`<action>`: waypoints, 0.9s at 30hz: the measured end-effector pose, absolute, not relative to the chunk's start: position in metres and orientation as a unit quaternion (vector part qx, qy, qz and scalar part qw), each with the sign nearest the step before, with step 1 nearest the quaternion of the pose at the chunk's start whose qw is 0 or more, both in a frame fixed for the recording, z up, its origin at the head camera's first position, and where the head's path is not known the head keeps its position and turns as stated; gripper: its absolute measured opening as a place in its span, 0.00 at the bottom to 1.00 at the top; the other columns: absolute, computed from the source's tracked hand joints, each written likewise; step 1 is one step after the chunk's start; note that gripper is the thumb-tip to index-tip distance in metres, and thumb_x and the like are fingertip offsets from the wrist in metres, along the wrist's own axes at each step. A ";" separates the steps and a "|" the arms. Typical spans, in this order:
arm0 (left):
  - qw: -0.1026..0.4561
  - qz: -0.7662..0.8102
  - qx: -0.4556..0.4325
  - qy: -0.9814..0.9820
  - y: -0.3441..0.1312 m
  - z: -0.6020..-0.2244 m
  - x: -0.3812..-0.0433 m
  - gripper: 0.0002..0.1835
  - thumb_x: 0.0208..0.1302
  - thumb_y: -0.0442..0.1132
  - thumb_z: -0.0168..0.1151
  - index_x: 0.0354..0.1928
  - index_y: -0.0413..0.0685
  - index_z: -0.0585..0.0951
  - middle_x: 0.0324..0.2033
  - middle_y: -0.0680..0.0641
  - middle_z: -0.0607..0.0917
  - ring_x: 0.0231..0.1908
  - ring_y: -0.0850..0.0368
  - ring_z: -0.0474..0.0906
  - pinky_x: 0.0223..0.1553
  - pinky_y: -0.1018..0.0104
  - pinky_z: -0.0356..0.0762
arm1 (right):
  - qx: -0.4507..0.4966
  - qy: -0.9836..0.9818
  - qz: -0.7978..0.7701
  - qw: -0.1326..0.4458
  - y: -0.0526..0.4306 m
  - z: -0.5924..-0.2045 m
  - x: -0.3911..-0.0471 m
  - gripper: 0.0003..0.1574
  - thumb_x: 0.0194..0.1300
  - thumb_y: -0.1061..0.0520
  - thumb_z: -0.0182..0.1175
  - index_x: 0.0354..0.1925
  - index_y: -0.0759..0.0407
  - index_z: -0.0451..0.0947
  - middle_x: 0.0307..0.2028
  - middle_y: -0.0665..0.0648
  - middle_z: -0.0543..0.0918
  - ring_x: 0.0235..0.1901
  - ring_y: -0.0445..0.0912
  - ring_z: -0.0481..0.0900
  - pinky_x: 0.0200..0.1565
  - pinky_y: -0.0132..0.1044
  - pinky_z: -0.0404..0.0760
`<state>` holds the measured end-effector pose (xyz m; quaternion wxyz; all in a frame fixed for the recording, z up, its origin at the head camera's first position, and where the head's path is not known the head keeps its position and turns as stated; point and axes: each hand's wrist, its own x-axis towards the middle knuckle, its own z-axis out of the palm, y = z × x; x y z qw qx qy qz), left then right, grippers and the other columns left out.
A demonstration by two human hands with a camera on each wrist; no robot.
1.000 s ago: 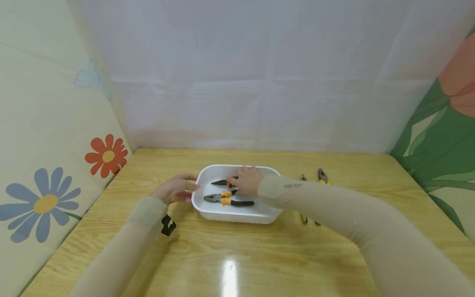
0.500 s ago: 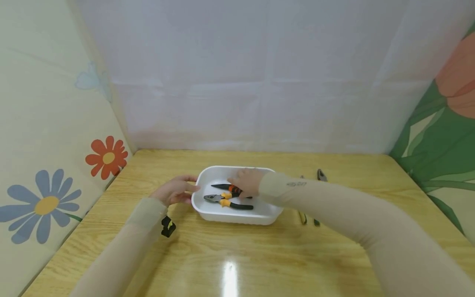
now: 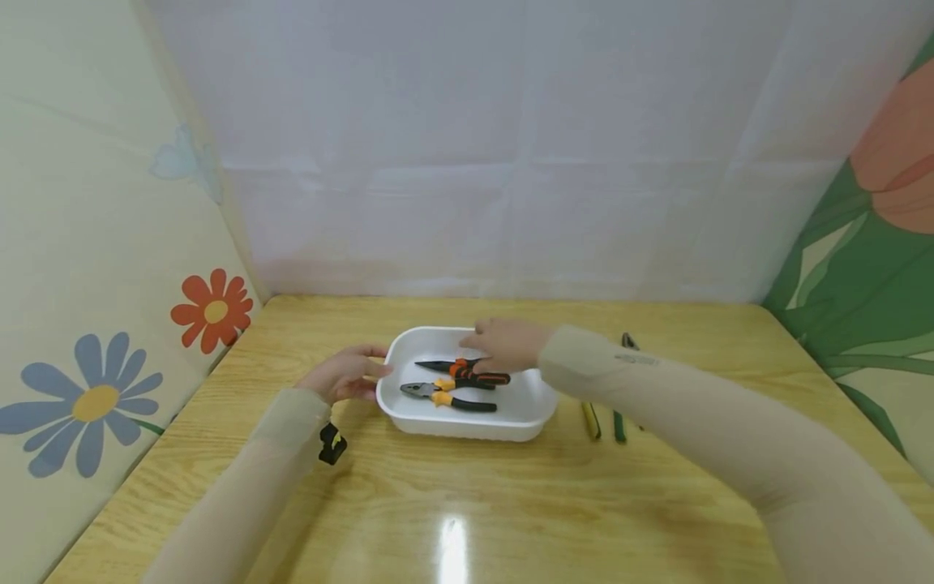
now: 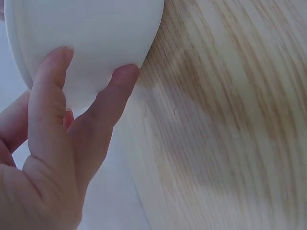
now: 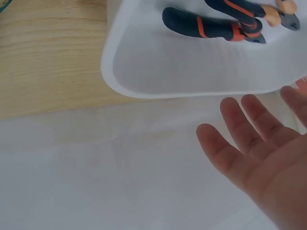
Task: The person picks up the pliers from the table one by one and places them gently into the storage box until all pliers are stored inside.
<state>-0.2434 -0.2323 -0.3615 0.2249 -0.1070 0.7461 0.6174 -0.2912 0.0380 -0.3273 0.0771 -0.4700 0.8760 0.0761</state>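
Note:
A white plastic tray [image 3: 467, 430] stands on the table, holding two pliers. The needle-nose pliers [image 3: 477, 375] have black and orange handles and lie toward the back. In front of them lie combination pliers [image 3: 445, 394] with black and yellow-orange handles. My left hand [image 3: 339, 375] rests its extended fingers against the tray's left end; in the left wrist view the fingertips [image 4: 125, 74] touch its white wall. My right hand [image 3: 514, 345] hovers over the tray's back right rim. Its fingers are spread and nothing is in them in the right wrist view.
To the right of the tray lie more hand tools, partly hidden by the right sleeve: a yellow handle [image 3: 592, 420], a green handle [image 3: 619, 426] and a dark plier head [image 3: 629, 341]. A white curtain [image 3: 467, 162] hangs behind the wooden table [image 3: 394, 511].
My right hand has let go of the needle-nose pliers and moved up and right, uncovering their handles in the tray. My left hand has stayed at the tray's left end.

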 end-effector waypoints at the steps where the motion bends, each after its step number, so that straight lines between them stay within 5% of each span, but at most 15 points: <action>1: 0.225 0.618 -0.107 0.746 -0.232 -0.361 -0.243 0.27 0.70 0.28 0.52 0.68 0.34 0.59 0.52 0.35 0.72 0.34 0.53 0.80 0.32 0.71 0.84 | -0.472 0.875 0.070 0.078 0.040 -0.324 -0.289 0.34 0.71 0.45 0.56 0.69 0.56 0.66 0.56 0.64 0.74 0.53 0.56 0.74 0.56 0.49 0.76; 9: 0.223 0.624 -0.107 0.741 -0.234 -0.361 -0.242 0.27 0.70 0.27 0.52 0.68 0.34 0.60 0.48 0.38 0.73 0.33 0.54 0.80 0.32 0.71 0.84 | -0.453 0.887 0.018 0.089 0.067 -0.310 -0.275 0.32 0.73 0.47 0.55 0.68 0.60 0.66 0.56 0.65 0.74 0.55 0.56 0.73 0.58 0.50 0.75; 27: 0.233 0.615 -0.082 0.749 -0.231 -0.363 -0.247 0.21 0.70 0.25 0.49 0.63 0.28 0.60 0.44 0.38 0.73 0.26 0.58 0.78 0.27 0.74 0.82 | -0.427 0.903 -0.047 -0.013 0.141 -0.322 -0.257 0.28 0.69 0.52 0.60 0.62 0.65 0.73 0.49 0.63 0.78 0.48 0.55 0.75 0.51 0.51 0.79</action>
